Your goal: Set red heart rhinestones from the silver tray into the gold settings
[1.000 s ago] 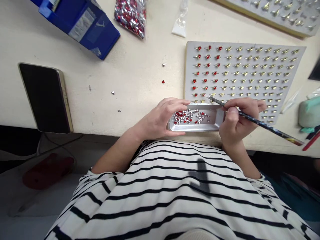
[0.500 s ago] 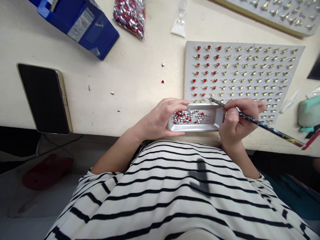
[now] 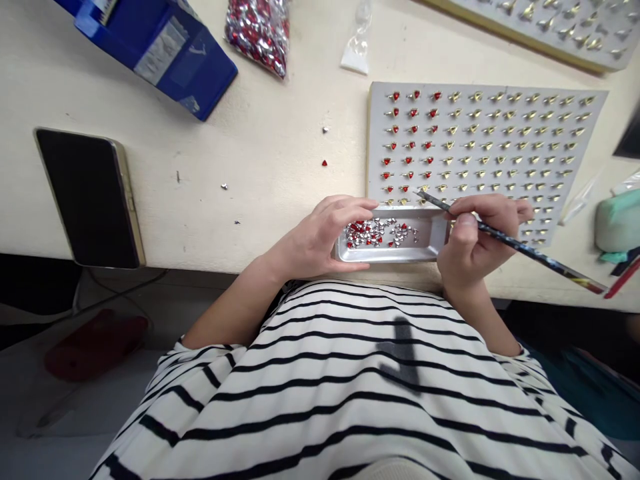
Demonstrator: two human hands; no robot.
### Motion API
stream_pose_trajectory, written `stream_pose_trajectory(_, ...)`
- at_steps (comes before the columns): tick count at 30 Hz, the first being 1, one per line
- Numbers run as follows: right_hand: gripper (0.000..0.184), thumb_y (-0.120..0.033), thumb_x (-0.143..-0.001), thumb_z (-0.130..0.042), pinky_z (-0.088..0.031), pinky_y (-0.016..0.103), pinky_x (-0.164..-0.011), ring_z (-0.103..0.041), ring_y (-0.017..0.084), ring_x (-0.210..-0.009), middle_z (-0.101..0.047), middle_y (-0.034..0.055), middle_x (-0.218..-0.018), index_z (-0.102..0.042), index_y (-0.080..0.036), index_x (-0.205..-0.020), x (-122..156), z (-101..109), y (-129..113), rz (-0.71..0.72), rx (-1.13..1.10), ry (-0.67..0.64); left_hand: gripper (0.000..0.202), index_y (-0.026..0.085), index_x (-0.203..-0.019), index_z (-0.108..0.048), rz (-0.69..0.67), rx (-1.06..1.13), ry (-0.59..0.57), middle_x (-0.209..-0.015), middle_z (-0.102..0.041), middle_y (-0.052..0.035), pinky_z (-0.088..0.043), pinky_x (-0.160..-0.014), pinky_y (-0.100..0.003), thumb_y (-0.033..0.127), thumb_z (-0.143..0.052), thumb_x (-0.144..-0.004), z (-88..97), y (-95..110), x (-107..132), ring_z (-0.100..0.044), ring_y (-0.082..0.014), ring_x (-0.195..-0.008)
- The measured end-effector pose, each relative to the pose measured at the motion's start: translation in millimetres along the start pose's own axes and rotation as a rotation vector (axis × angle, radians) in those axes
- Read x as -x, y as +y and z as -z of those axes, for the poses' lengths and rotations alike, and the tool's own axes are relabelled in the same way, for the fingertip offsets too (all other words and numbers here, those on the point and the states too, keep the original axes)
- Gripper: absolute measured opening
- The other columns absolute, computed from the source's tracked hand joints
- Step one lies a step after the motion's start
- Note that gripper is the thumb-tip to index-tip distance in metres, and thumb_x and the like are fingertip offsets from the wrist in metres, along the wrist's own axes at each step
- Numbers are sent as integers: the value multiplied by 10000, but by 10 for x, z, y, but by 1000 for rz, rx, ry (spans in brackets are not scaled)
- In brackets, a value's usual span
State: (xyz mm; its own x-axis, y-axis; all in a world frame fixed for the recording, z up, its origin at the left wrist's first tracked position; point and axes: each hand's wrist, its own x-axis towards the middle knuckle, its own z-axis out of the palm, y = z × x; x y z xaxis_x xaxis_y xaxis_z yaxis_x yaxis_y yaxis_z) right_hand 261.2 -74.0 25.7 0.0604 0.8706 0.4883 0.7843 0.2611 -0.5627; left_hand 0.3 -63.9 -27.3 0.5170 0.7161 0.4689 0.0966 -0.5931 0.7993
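Observation:
My left hand [image 3: 327, 237] grips the left end of a small metal tray [image 3: 395, 255], thumb and fingers around its sides. Loose red and silver stones [image 3: 370, 233] lie in the tray, mostly toward its left. Pinched in my right hand [image 3: 477, 237] is a thin dark stick tool [image 3: 530, 253], its tip over the lower left part of a grey foam board [image 3: 583, 147]. Rows of gold rings [image 3: 477, 130] stand in that board. Red stones [image 3: 414, 113] show in the rings of the left columns; whether the tool's tip carries a stone is too small to tell.
A phone [image 3: 90, 197] lies at left, below a blue bin [image 3: 185, 60]. A bag of red stones [image 3: 260, 33] and a small clear bag [image 3: 357, 40] lie at the back. Another ring board [image 3: 560, 27] is far right. Stray stones [image 3: 325, 163] dot the table.
The tool's tip has shifted very slightly at the lower left of the ring board. Both hands keep nearly the same places, and the view has moved a little.

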Motion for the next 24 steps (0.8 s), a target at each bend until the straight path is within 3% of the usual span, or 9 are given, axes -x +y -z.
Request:
stream_pose_trajectory(5,265,-349,-918,-467,-354,418,-956,-439,93,-522,-528,-91,-590,-563,-234,-700,32,8,58,176,-214,139,852,262,-1538,-391,-17,-7,9,-1484,-641,-157,-531,-1183,-501,429,-883,-862,4,-6,-5,-631,-271,-1397)
stream_pose_trajectory(8,279,-353,-922,-449,-355,442,-998,-421,97,-492,-513,-85,-575,-528,-241,-679,66,29,79,254,-266,109,849,249,-1536,-398,-23,-12,8,-1480,-643,-166,-536,-1183,-503,411,-886,-861,9,-6,-9,-629,-274,-1400)
stream_pose_trajectory(18,415,-456,-987,-411,-343,462,-993,-412,104,-489,-478,-64,-539,-504,-235,-647,61,26,55,200,-194,117,894,317,-1547,-369,6,-3,-9,-1498,-638,-132,-549,-1170,-546,439,-902,-840,12,-12,-2,-637,-288,-1397)
stream_pose_trajectory(24,308,-346,-944,-443,-306,444,-988,-389,92,-489,-501,-71,-555,-509,-223,-669,53,39,28,186,-238,65,869,291,-1554,-376,-18,-6,9,-1490,-639,-140,-557,-1164,-529,413,-887,-861,10,-6,-4,-634,-272,-1394)
